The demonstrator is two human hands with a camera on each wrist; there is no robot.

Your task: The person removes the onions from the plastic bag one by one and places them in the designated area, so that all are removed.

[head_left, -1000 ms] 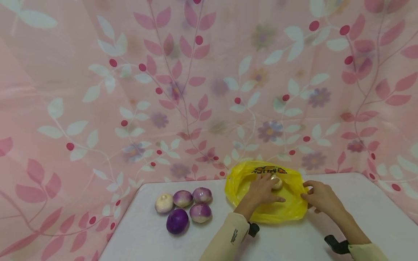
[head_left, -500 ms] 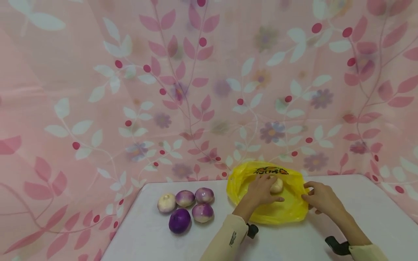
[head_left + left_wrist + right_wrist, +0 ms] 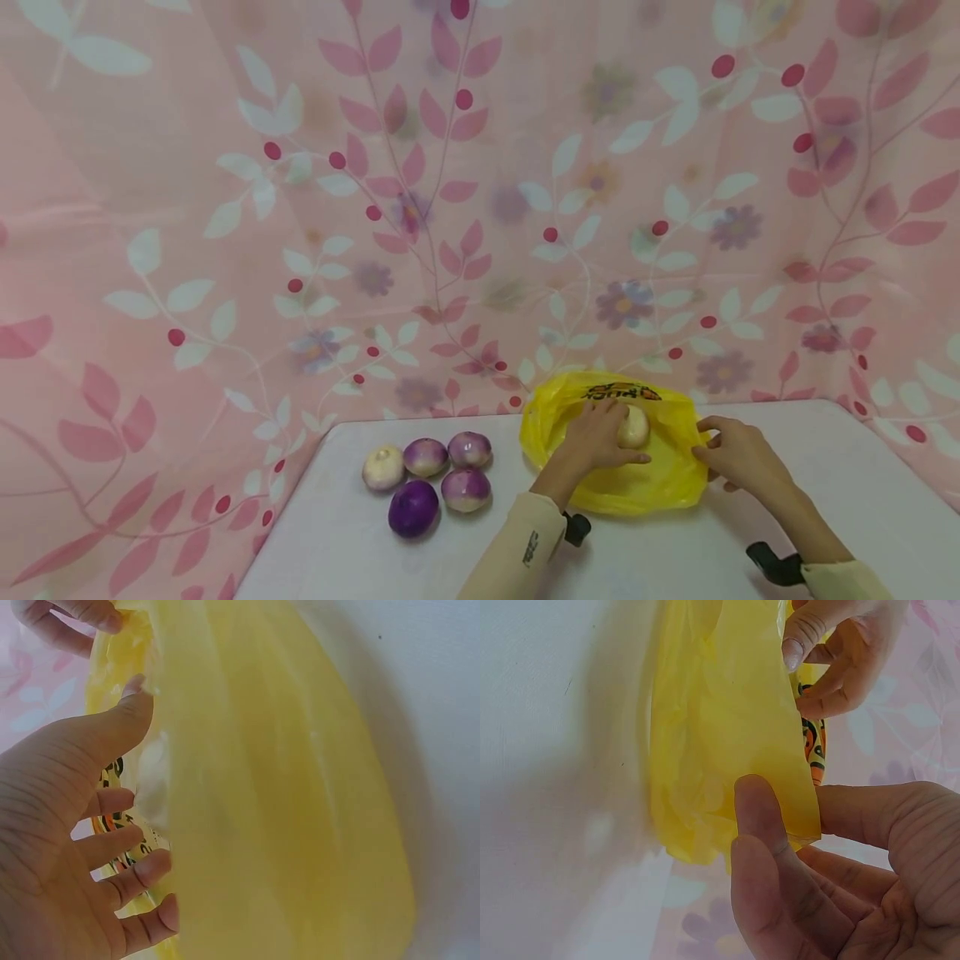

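Observation:
A yellow plastic bag point(image 3: 645, 496) with dark printing lies on the table, its mouth facing me. Inside it shows a pale, round turnip point(image 3: 635, 427), partly hidden by my left hand point(image 3: 596, 433). That hand reaches into the mouth with its fingers spread and bent, and in the left wrist view point(image 3: 67, 832) nothing shows in its palm. My right hand point(image 3: 742, 454) pinches the bag's right rim between thumb and fingers; the right wrist view shows the thumb inside and the fingers point(image 3: 761, 817) on the outer face of the plastic point(image 3: 735, 727).
Left of the bag sit several turnips: a whitish turnip point(image 3: 383, 467), purple-and-white turnips point(image 3: 467, 489) and a deep purple one point(image 3: 413, 508). The white table point(image 3: 337, 567) ends against a pink floral curtain point(image 3: 480, 208). Black wrist straps point(image 3: 776, 565) show below the hands.
The pale turnip has come more into view beside my left fingers, which have drawn slightly back from it. My right hand keeps its hold on the bag's rim.

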